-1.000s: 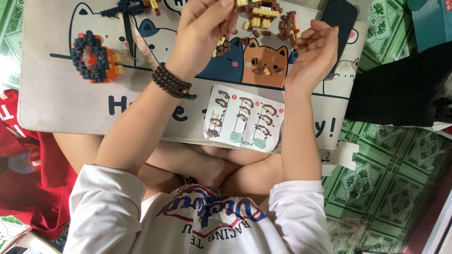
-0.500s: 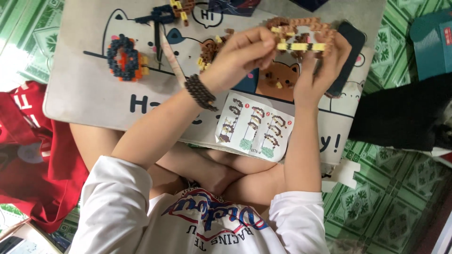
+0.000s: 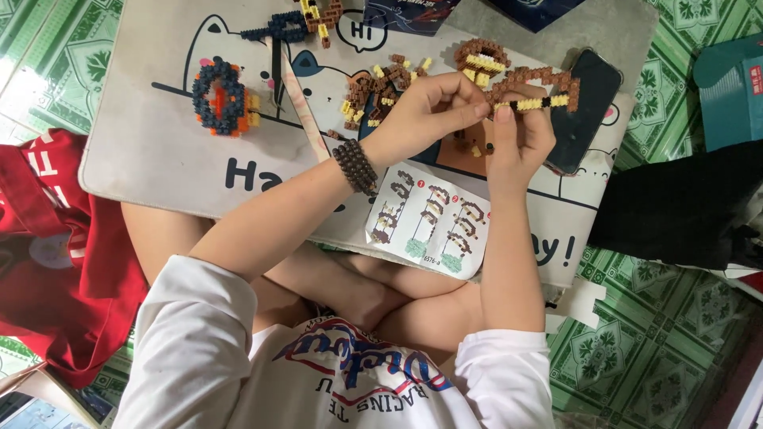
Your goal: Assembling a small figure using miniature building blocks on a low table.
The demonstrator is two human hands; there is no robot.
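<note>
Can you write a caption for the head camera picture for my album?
Both hands join a brown and yellow block strip above a cat-print board.

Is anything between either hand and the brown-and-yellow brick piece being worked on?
Nothing visible: the left hand and right hand both pinch the brick piece directly, above the phone.

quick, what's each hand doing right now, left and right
left hand: closed, pinching the brown and yellow brick strip
right hand: closed on the same strip from below
</note>
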